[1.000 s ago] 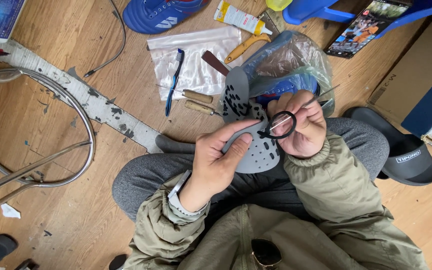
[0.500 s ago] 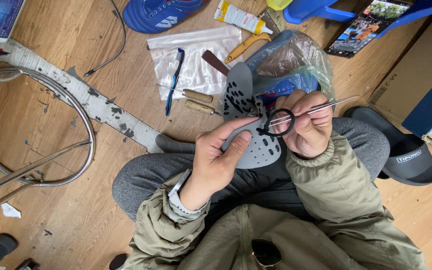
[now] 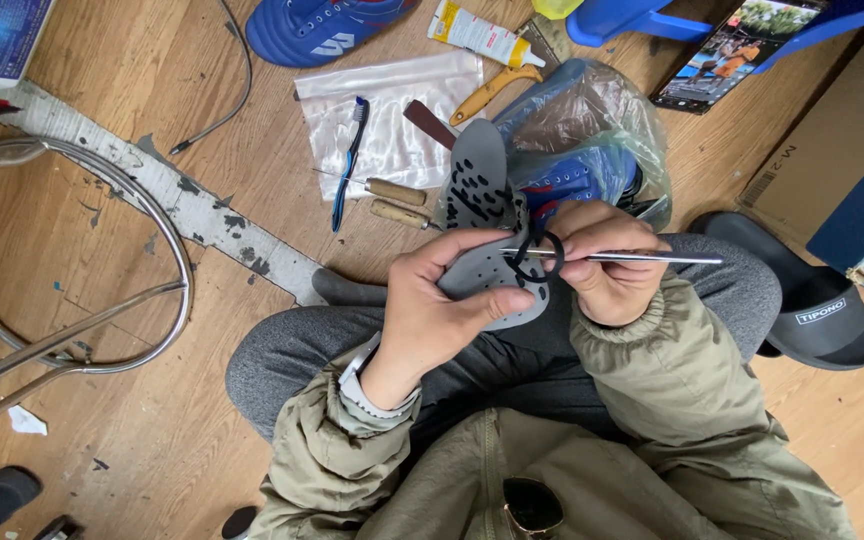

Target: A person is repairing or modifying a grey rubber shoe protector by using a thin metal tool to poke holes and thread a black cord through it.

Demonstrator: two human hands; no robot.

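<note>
A grey insole [image 3: 480,215] rests over the person's lap, pinched by the left hand [image 3: 442,300]. The right hand [image 3: 602,265] grips a thin needle [image 3: 642,258] with black thread [image 3: 535,252] looped round; stitching looks underway, unfinished.

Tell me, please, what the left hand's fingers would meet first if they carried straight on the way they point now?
Probably the right hand: the left hand points across the grey perforated insole toward it and the scissors it holds. Depth is unclear.
</note>
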